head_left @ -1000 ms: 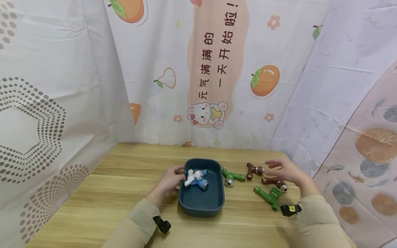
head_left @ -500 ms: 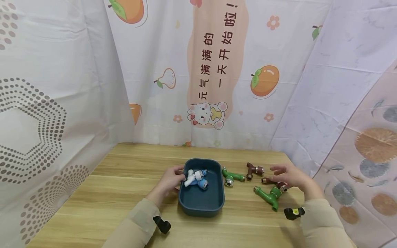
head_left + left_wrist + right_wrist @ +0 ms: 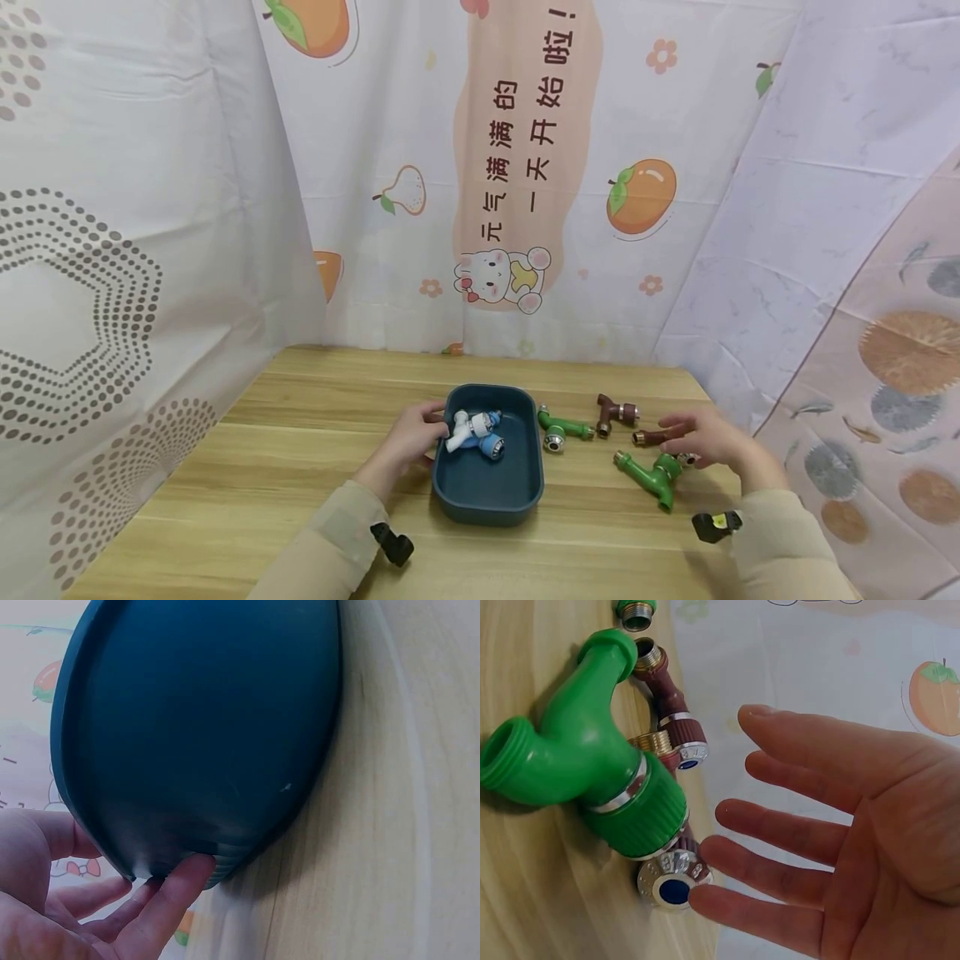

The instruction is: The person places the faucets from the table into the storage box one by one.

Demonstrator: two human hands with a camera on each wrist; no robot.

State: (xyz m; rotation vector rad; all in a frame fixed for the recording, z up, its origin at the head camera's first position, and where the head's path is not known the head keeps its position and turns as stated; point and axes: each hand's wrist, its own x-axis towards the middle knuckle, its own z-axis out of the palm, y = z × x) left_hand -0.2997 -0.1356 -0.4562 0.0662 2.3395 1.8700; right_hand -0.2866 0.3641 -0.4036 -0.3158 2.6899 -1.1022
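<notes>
Tub (image 3: 487,512): dark teal-blue, holding a white tap (image 3: 465,427) and a blue tap (image 3: 491,446). To its right: two green taps (image 3: 655,477); two maroon taps (image 3: 609,410), their silver knob-ends (image 3: 676,891) centred in blue. My sleeves (image 3: 780,533): beige. Table (image 3: 300,467): yellow-brown wood grain. Far curtain (image 3: 375,92): white, orange fruit (image 3: 640,200), brown lettering (image 3: 557,47). Left curtain (image 3: 217,208): grey-brown dots (image 3: 127,279) on off-white.

Forward-down head view and close wrist views share the tabletop (image 3: 570,550)
</notes>
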